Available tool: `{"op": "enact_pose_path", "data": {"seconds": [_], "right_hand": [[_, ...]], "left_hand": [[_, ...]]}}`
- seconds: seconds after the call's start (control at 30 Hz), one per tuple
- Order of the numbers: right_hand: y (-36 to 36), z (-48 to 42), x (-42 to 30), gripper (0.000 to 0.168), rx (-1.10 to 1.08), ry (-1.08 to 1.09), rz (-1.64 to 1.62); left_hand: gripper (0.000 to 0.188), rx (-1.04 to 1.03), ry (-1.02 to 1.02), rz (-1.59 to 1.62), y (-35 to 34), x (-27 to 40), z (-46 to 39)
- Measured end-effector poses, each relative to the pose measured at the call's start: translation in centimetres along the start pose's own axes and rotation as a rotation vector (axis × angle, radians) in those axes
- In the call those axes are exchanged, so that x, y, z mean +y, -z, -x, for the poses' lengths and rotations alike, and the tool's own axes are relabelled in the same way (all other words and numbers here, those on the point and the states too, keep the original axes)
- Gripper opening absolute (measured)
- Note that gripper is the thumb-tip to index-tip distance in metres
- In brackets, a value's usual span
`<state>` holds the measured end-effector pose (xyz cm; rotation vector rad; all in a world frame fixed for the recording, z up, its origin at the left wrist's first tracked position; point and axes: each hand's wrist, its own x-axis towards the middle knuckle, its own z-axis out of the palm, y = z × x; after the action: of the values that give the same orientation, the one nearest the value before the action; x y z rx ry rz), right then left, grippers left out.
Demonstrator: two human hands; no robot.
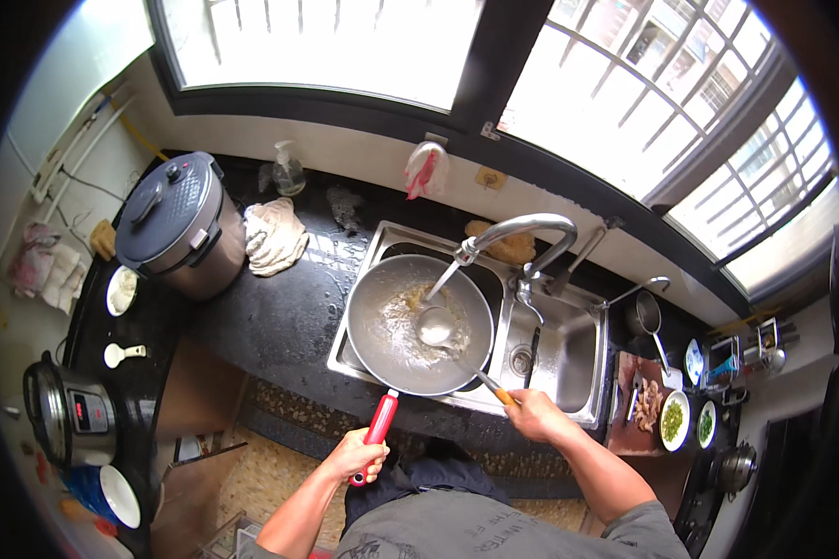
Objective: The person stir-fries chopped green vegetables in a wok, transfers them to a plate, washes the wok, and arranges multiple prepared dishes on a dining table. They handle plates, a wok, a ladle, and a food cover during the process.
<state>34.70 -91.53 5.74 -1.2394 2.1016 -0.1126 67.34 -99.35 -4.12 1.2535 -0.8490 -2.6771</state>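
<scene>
A large grey metal wok [370, 328] rests over the left basin of a stainless steel double sink [587, 349]. My left hand [356, 454] is closed around its red handle [382, 419]. My right hand [535, 414] grips the wooden handle of a metal ladle [437, 326], whose bowl is inside the wok. Water streams from the curved faucet [531, 220] into the wok, where cloudy liquid with brownish bits covers the bottom. Beside my right hand, a thin black handle leans in the right basin; its lower end is hidden.
Left of the sink stand a large lidded cooker [175, 223], a crumpled cloth [276, 236] and a soap pump bottle [288, 171]. On the right, a cutting board [622, 419] holds cut meat [647, 405], beside a bowl of chopped greens [674, 420] and a small saucepan [643, 312].
</scene>
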Motion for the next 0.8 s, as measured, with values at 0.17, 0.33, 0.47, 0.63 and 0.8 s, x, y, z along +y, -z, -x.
{"op": "enact_pose_path", "data": {"seconds": [0.17, 0.33, 0.47, 0.63, 0.8], "right_hand": [[-1.8, -3.2, 0.0, 0.03, 0.02, -0.187, -0.197], [-1.5, -3.3, 1.3, 0.031, 0.016, -0.227, -0.247], [-3.7, -3.3, 1.1, 0.025, 0.32, -0.076, 0.007], [-7.2, -2.6, 2.9, 0.037, 0.477, -0.028, 0.15], [-8.8, -3.3, 3.4, 0.043, 0.583, -0.035, 0.13]], "left_hand": [[0.013, -0.052, 0.028, -0.017, 1.6, 0.6, -0.7], [0.015, -0.045, 0.035, -0.006, 2.3, 0.3, -1.3], [0.016, -0.063, 0.055, 0.009, 2.5, 0.0, -1.4], [0.02, -0.092, 0.052, -0.005, 3.5, -0.5, -1.9], [0.021, -0.084, 0.105, -0.075, 4.1, 0.1, -2.1]]}}
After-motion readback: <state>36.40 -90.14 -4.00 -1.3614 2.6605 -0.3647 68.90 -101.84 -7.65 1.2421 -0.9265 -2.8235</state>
